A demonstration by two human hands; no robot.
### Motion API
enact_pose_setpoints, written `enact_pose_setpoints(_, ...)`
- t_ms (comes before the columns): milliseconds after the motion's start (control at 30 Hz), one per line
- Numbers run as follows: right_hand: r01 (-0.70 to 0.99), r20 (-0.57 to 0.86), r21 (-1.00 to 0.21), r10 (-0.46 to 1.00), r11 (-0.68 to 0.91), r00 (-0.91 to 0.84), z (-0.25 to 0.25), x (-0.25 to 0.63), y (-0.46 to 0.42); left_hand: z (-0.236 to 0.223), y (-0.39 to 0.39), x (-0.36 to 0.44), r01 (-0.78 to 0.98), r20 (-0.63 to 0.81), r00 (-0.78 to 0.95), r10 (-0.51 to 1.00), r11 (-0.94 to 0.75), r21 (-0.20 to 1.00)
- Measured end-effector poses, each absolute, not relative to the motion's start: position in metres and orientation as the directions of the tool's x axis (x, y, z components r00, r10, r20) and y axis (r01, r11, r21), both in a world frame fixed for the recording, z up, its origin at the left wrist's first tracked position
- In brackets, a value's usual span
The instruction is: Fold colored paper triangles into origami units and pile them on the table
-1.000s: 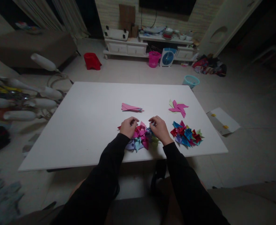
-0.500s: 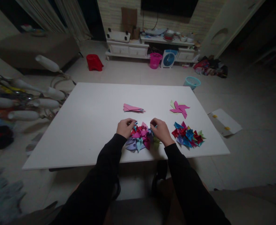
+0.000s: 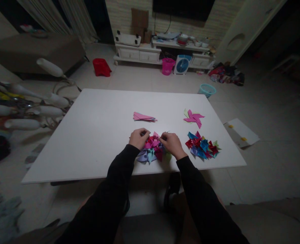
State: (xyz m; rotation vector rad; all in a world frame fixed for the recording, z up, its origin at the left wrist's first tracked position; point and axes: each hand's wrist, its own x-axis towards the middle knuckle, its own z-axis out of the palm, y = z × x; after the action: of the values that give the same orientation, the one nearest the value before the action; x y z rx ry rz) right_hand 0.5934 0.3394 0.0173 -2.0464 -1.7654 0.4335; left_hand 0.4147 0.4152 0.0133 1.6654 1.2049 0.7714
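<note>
The right fingers had been brought nearer the left fingers, with the folded-paper pile between and below them, suggesting close handling, though whether paper was clamped by either could not be told.

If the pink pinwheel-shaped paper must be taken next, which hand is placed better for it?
Probably the right hand: it is nearer the pink pinwheel-shaped paper, while the left hand is at the left side of the middle pile.
</note>
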Motion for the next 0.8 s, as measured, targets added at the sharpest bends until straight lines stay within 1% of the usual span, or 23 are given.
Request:
enact_pose_setpoints(67,0.876,0.022,-0.471,0.991,-0.108,0.133,0.016,0.589,0.339,0.013,0.414,0.415,0.374,-0.019,0.334,0.943,-0.114,0.921)
enact_pose_setpoints(233,0.879,0.017,-0.474,0.997,-0.055,0.071,0.012,0.581,0.343,0.014,0.415,0.416,0.378,-0.02,0.355,0.935,-0.124,0.917)
enact_pose_setpoints(467,0.887,-0.079,-0.461,0.997,-0.034,-0.003,0.007,0.575,0.346,0.015,0.421,0.417,0.408,-0.032,0.348,0.937,-0.121,0.905)
enact_pose_setpoints(633,0.903,-0.077,-0.429,0.996,0.015,-0.054,0.004,0.572,0.346,0.017,0.417,0.417,0.396,-0.024,0.351,0.936,-0.125,0.91)
enact_pose_setpoints(800,0.913,-0.072,-0.407,0.997,0.008,-0.041,0.004,0.57,0.342,0.016,0.413,0.414,0.398,-0.019,0.346,0.938,-0.128,0.908)
